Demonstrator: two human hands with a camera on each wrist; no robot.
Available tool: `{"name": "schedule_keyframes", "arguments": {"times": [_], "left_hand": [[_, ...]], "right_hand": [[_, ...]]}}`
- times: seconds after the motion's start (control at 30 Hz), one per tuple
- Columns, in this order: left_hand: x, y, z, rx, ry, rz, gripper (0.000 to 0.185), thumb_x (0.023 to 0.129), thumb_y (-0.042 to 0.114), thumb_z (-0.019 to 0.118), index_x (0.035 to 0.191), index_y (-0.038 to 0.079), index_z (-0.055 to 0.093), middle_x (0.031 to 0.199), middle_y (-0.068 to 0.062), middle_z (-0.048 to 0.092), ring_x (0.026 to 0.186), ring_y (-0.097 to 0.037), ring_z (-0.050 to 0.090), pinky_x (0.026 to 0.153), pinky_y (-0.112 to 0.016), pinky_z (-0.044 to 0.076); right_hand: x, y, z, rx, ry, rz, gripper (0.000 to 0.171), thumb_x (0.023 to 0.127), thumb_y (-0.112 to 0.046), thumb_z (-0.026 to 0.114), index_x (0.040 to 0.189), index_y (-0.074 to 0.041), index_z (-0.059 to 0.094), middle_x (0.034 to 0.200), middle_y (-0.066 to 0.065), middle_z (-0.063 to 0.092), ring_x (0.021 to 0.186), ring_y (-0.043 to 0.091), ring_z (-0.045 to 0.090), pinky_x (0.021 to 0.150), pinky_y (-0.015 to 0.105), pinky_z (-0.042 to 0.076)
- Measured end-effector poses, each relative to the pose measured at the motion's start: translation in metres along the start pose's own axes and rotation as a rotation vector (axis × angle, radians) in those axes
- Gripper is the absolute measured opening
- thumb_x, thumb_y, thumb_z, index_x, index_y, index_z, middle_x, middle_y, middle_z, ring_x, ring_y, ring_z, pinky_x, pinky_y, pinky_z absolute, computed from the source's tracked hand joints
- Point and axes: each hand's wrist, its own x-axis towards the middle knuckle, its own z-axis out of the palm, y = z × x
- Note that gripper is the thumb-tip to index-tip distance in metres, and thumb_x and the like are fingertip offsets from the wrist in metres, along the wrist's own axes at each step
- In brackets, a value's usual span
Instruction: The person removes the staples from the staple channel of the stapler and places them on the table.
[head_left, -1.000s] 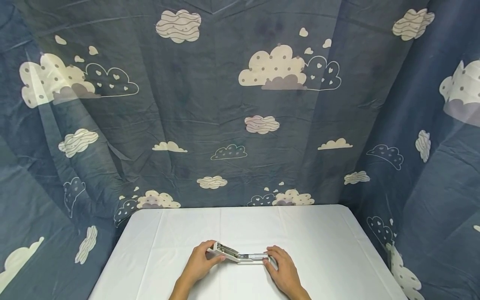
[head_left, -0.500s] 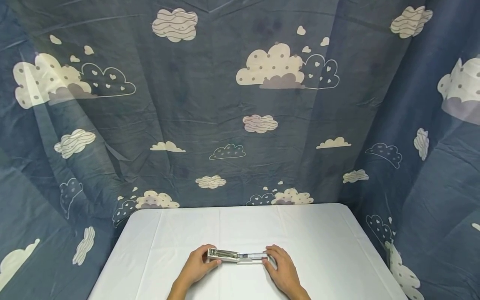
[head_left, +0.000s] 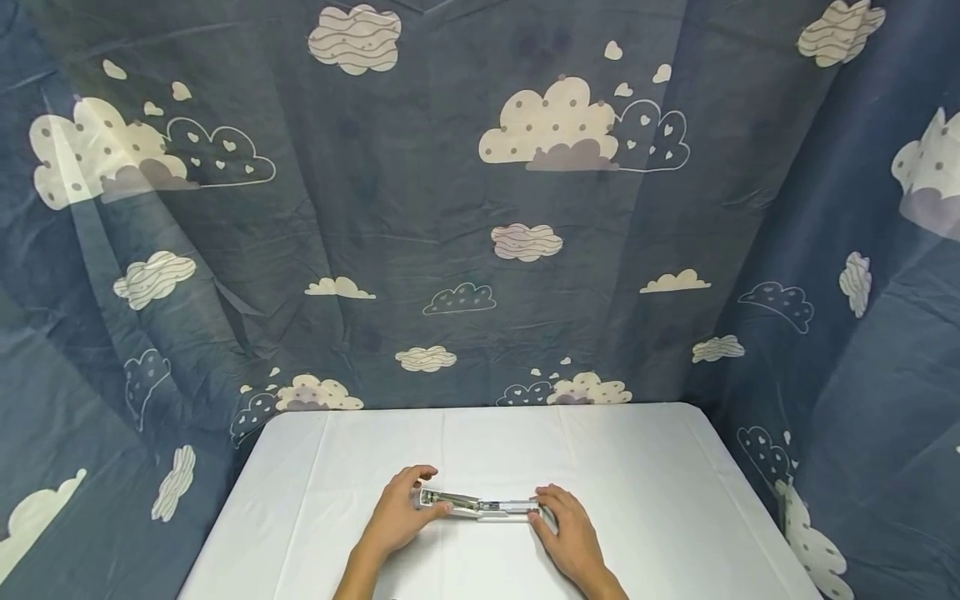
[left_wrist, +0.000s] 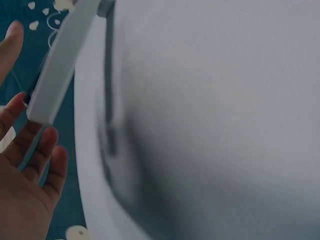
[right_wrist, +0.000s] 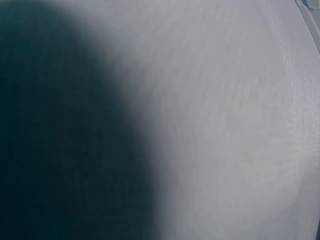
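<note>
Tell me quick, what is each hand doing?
Left hand: fingers curled round the left end of the stapler.
Right hand: holds its right end.

Open white desk [head_left: 645, 492] on every side of the stapler [head_left: 480, 505], itself the only obstacle on the surface, lying flat between the left hand [head_left: 401, 515] and right hand [head_left: 568, 533]; hemmed in behind and at both sides by the cloud-print curtain [head_left: 465, 217] hanging close to the desk edges
</note>
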Motion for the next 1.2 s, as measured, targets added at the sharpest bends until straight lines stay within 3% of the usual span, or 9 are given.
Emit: {"name": "schedule_keyframes", "arguments": {"times": [0.13, 0.3, 0.47, 0.67, 0.93, 1.2], "left_hand": [[0.004, 0.017, 0.004, 0.024, 0.025, 0.057, 0.057, 0.085, 0.052, 0.08, 0.128, 0.019, 0.065, 0.12, 0.0, 0.07, 0.113, -0.02, 0.062, 0.098, -0.048, 0.052], [0.006, 0.034, 0.016, 0.148, 0.024, 0.144, 0.032, 0.089, 0.04, 0.08, 0.116, 0.025, 0.071, 0.114, 0.012, 0.071, 0.111, -0.015, 0.065, 0.096, -0.046, 0.052], [0.007, 0.041, 0.032, 0.221, 0.032, 0.205, 0.024, 0.089, 0.031, 0.081, 0.111, 0.024, 0.074, 0.108, 0.015, 0.073, 0.107, -0.011, 0.068, 0.093, -0.042, 0.052], [0.01, 0.047, 0.049, 0.285, 0.05, 0.271, 0.015, 0.087, 0.027, 0.083, 0.101, 0.025, 0.077, 0.102, 0.014, 0.075, 0.101, -0.009, 0.071, 0.096, -0.043, 0.053], [0.01, 0.05, 0.069, 0.362, 0.052, 0.266, 0.009, 0.086, 0.029, 0.084, 0.091, 0.027, 0.077, 0.098, 0.013, 0.075, 0.093, -0.007, 0.069, 0.09, -0.038, 0.054], [0.007, 0.049, 0.077, 0.359, 0.085, 0.257, 0.008, 0.084, 0.025, 0.085, 0.087, 0.022, 0.078, 0.097, 0.009, 0.074, 0.09, -0.009, 0.068, 0.091, -0.039, 0.056]], "right_hand": [[0.0, 0.001, 0.001, 0.005, 0.002, -0.002, 0.026, 0.094, -0.036, 0.074, 0.114, -0.019, 0.074, 0.134, -0.002, 0.067, 0.138, 0.03, 0.055, 0.118, 0.055, 0.04], [0.0, 0.002, 0.002, 0.0, 0.005, 0.001, 0.026, 0.092, -0.036, 0.075, 0.113, -0.019, 0.074, 0.133, -0.002, 0.068, 0.137, 0.031, 0.056, 0.116, 0.056, 0.041], [-0.001, 0.002, 0.002, -0.008, 0.008, 0.006, 0.025, 0.091, -0.035, 0.076, 0.111, -0.019, 0.074, 0.131, -0.002, 0.068, 0.135, 0.032, 0.057, 0.115, 0.057, 0.041], [0.001, 0.0, 0.001, -0.03, -0.054, 0.043, 0.026, 0.095, -0.039, 0.072, 0.114, -0.021, 0.073, 0.136, -0.003, 0.066, 0.14, 0.029, 0.053, 0.121, 0.054, 0.035], [0.0, 0.002, 0.004, -0.012, -0.05, 0.028, 0.026, 0.096, -0.038, 0.071, 0.115, -0.021, 0.073, 0.136, -0.003, 0.066, 0.141, 0.029, 0.053, 0.122, 0.055, 0.035], [0.001, 0.002, 0.001, -0.015, -0.057, 0.024, 0.027, 0.096, -0.038, 0.07, 0.116, -0.019, 0.073, 0.136, -0.002, 0.065, 0.141, 0.029, 0.052, 0.124, 0.053, 0.033]]}}
